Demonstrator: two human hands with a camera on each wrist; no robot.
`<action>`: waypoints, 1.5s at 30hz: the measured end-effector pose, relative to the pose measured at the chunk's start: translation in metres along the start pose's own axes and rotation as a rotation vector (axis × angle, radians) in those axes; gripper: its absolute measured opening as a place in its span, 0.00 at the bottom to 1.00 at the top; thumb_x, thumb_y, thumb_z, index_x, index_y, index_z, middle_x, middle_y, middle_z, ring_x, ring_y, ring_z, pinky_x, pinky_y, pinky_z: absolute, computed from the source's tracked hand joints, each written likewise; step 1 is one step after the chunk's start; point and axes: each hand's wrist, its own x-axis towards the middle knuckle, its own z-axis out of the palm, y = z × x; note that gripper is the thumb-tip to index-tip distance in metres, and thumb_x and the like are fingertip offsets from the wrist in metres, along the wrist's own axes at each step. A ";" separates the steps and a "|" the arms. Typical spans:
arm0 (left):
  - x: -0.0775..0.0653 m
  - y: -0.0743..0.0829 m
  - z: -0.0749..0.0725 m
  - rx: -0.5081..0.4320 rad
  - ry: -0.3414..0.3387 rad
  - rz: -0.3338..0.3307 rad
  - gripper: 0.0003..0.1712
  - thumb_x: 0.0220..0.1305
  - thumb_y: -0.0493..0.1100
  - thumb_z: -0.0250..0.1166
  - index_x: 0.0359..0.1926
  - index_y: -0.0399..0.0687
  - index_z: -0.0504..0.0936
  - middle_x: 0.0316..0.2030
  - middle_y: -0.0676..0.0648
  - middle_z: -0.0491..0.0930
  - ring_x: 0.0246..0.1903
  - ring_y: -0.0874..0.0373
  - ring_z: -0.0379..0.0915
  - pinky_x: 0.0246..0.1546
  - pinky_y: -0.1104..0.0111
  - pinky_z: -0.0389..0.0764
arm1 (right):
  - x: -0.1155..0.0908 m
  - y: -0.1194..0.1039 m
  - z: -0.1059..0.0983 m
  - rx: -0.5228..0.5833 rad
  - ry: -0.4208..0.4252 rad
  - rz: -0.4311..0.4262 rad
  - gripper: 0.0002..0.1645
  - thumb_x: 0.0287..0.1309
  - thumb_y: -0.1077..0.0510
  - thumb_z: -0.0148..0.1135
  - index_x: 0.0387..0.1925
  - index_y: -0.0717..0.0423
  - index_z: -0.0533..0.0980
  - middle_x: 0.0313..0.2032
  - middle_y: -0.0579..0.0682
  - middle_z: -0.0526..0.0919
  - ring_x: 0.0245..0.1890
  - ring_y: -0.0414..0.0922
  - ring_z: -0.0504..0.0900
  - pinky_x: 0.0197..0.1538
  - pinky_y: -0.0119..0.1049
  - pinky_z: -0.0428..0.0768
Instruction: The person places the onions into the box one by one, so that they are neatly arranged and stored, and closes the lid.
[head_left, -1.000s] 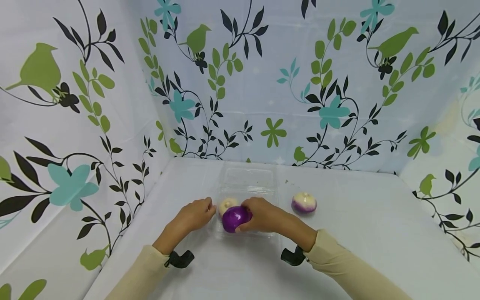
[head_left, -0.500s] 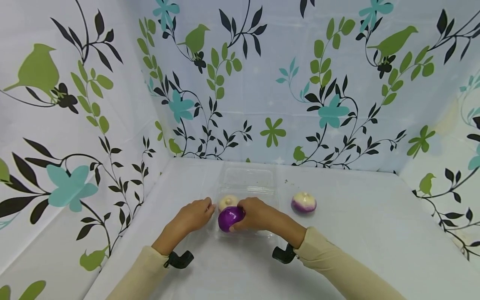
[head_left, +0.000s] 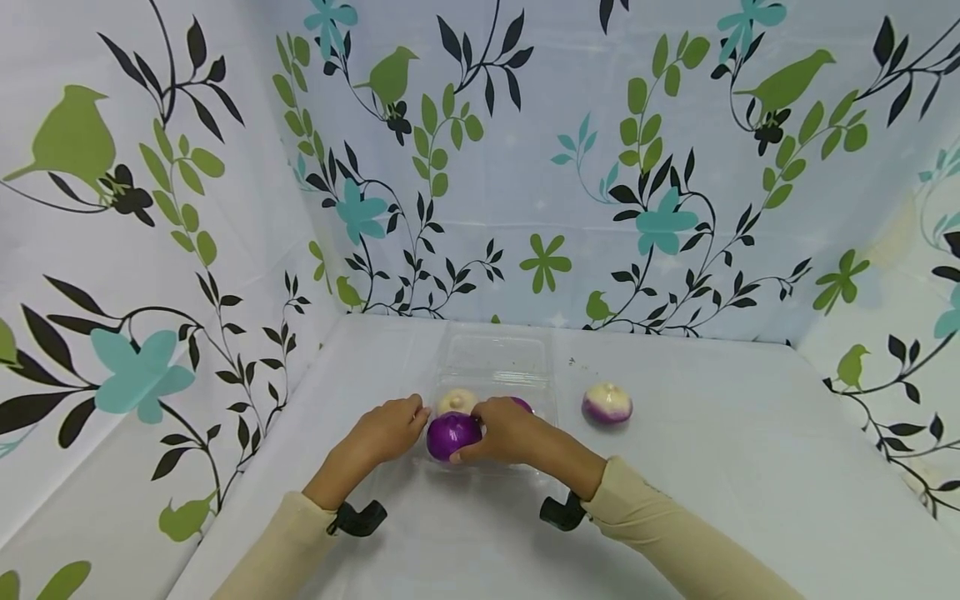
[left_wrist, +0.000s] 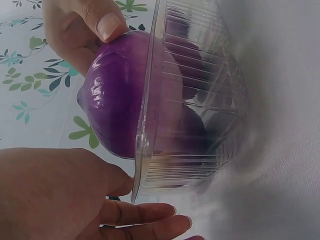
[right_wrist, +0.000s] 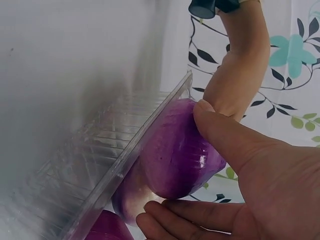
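A purple-and-white turnip [head_left: 453,437] sits low in the near left part of a clear plastic container [head_left: 497,358] with its lid folded back. My right hand [head_left: 501,430] grips it from the right, thumb on the near side. In the left wrist view, the turnip [left_wrist: 117,95] rises above the container's rim, purple end up. My left hand [head_left: 392,428] holds the container's left edge, thumb at the rim and fingers outside the wall. Behind the gripped turnip lies a pale-topped turnip [head_left: 456,401]. Another purple one [head_left: 522,404] shows partly behind my right hand.
One more turnip [head_left: 607,404], pale side up, lies on the white table [head_left: 712,467] to the right of the container. Small crumbs [head_left: 572,362] lie behind it. Patterned curtains [head_left: 480,167] close off the back and sides.
My right hand has moved left with the turnip, to the container's near left corner. A purple turnip behind that hand has come into sight. My left hand stays at the edge.
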 end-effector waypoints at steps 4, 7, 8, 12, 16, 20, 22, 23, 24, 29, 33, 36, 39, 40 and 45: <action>-0.001 0.002 -0.002 0.006 0.000 0.002 0.14 0.83 0.47 0.51 0.44 0.43 0.77 0.27 0.48 0.72 0.26 0.54 0.69 0.27 0.62 0.71 | -0.002 0.000 -0.001 -0.007 0.009 -0.003 0.43 0.50 0.37 0.83 0.57 0.63 0.82 0.51 0.54 0.88 0.50 0.47 0.85 0.53 0.42 0.86; 0.000 0.003 -0.002 0.004 -0.001 0.005 0.14 0.83 0.47 0.52 0.44 0.43 0.77 0.27 0.48 0.72 0.26 0.54 0.69 0.27 0.63 0.71 | -0.003 0.000 -0.002 -0.004 0.012 0.004 0.44 0.50 0.37 0.83 0.58 0.64 0.82 0.51 0.55 0.88 0.51 0.47 0.84 0.53 0.43 0.86; 0.000 0.003 -0.002 0.004 -0.002 0.006 0.14 0.83 0.47 0.51 0.44 0.43 0.77 0.27 0.48 0.72 0.26 0.54 0.69 0.27 0.63 0.70 | -0.004 0.000 -0.002 0.001 0.013 0.007 0.44 0.50 0.37 0.83 0.58 0.64 0.82 0.51 0.55 0.88 0.50 0.47 0.84 0.53 0.43 0.85; 0.002 0.002 -0.001 0.020 0.002 0.009 0.14 0.83 0.47 0.52 0.43 0.43 0.77 0.27 0.48 0.73 0.27 0.55 0.69 0.27 0.62 0.71 | -0.008 0.003 -0.007 0.028 0.020 0.004 0.42 0.49 0.39 0.84 0.56 0.64 0.82 0.47 0.55 0.87 0.45 0.46 0.81 0.48 0.43 0.85; 0.004 0.002 -0.001 0.031 0.000 0.008 0.14 0.82 0.47 0.52 0.44 0.42 0.78 0.28 0.48 0.75 0.28 0.55 0.69 0.29 0.62 0.73 | -0.013 0.014 -0.015 0.067 0.043 0.001 0.42 0.50 0.40 0.84 0.57 0.64 0.81 0.45 0.56 0.86 0.44 0.47 0.81 0.45 0.42 0.85; 0.004 0.002 -0.001 0.022 -0.012 -0.004 0.14 0.83 0.47 0.52 0.43 0.43 0.77 0.28 0.48 0.73 0.27 0.55 0.69 0.28 0.62 0.71 | -0.021 0.030 -0.026 0.058 0.098 0.007 0.44 0.53 0.40 0.82 0.62 0.65 0.78 0.52 0.57 0.85 0.52 0.52 0.82 0.51 0.46 0.85; 0.003 0.001 -0.001 0.015 -0.013 -0.006 0.13 0.82 0.47 0.52 0.43 0.44 0.77 0.27 0.49 0.73 0.27 0.55 0.69 0.27 0.63 0.71 | -0.025 0.037 -0.032 0.055 0.126 0.024 0.45 0.55 0.40 0.81 0.64 0.64 0.77 0.56 0.58 0.84 0.57 0.55 0.81 0.56 0.50 0.84; 0.003 0.001 -0.001 0.015 -0.014 -0.010 0.13 0.83 0.47 0.52 0.43 0.44 0.77 0.27 0.49 0.73 0.27 0.55 0.69 0.27 0.63 0.70 | -0.028 0.041 -0.035 0.053 0.138 0.034 0.45 0.55 0.40 0.80 0.65 0.64 0.77 0.57 0.59 0.84 0.58 0.55 0.81 0.58 0.51 0.83; 0.003 0.000 -0.001 0.014 -0.016 -0.014 0.13 0.83 0.48 0.52 0.43 0.44 0.77 0.27 0.49 0.73 0.27 0.55 0.69 0.27 0.63 0.70 | -0.030 0.044 -0.038 0.052 0.151 0.045 0.46 0.56 0.40 0.80 0.66 0.64 0.76 0.59 0.59 0.83 0.60 0.56 0.81 0.60 0.52 0.83; 0.002 0.001 -0.002 0.015 -0.016 -0.017 0.13 0.82 0.48 0.53 0.43 0.44 0.77 0.28 0.49 0.73 0.28 0.55 0.69 0.28 0.63 0.71 | -0.044 0.063 -0.051 0.037 0.223 0.060 0.44 0.58 0.42 0.79 0.67 0.65 0.75 0.60 0.62 0.83 0.62 0.59 0.81 0.60 0.54 0.83; 0.001 0.002 -0.003 0.010 -0.011 -0.015 0.13 0.82 0.47 0.53 0.42 0.44 0.77 0.28 0.49 0.73 0.28 0.55 0.69 0.28 0.63 0.70 | -0.054 0.080 -0.062 0.035 0.269 0.088 0.44 0.60 0.42 0.77 0.67 0.65 0.75 0.62 0.64 0.82 0.64 0.61 0.80 0.59 0.55 0.83; 0.000 0.002 -0.003 0.006 -0.005 -0.015 0.13 0.82 0.47 0.53 0.42 0.44 0.77 0.27 0.49 0.73 0.28 0.55 0.69 0.28 0.63 0.70 | -0.061 0.095 -0.069 0.041 0.295 0.119 0.45 0.61 0.40 0.76 0.68 0.66 0.74 0.63 0.65 0.81 0.64 0.63 0.79 0.60 0.57 0.82; 0.001 0.002 -0.003 0.008 -0.003 -0.010 0.13 0.82 0.48 0.53 0.42 0.44 0.77 0.27 0.49 0.73 0.28 0.55 0.69 0.28 0.63 0.70 | -0.069 0.112 -0.076 0.051 0.315 0.159 0.46 0.63 0.40 0.74 0.70 0.66 0.72 0.64 0.65 0.79 0.66 0.64 0.77 0.63 0.60 0.79; 0.001 0.001 -0.002 0.009 -0.004 -0.009 0.14 0.82 0.48 0.53 0.42 0.44 0.77 0.28 0.49 0.73 0.28 0.55 0.69 0.28 0.63 0.70 | -0.072 0.118 -0.078 0.056 0.319 0.176 0.46 0.63 0.40 0.74 0.70 0.66 0.71 0.65 0.66 0.79 0.67 0.64 0.76 0.64 0.61 0.78; 0.002 0.001 -0.002 0.014 -0.005 -0.005 0.14 0.82 0.48 0.53 0.44 0.43 0.78 0.28 0.49 0.74 0.28 0.55 0.69 0.28 0.63 0.71 | -0.083 0.148 -0.085 0.060 0.327 0.232 0.51 0.63 0.38 0.73 0.73 0.68 0.67 0.68 0.69 0.75 0.69 0.68 0.72 0.65 0.65 0.75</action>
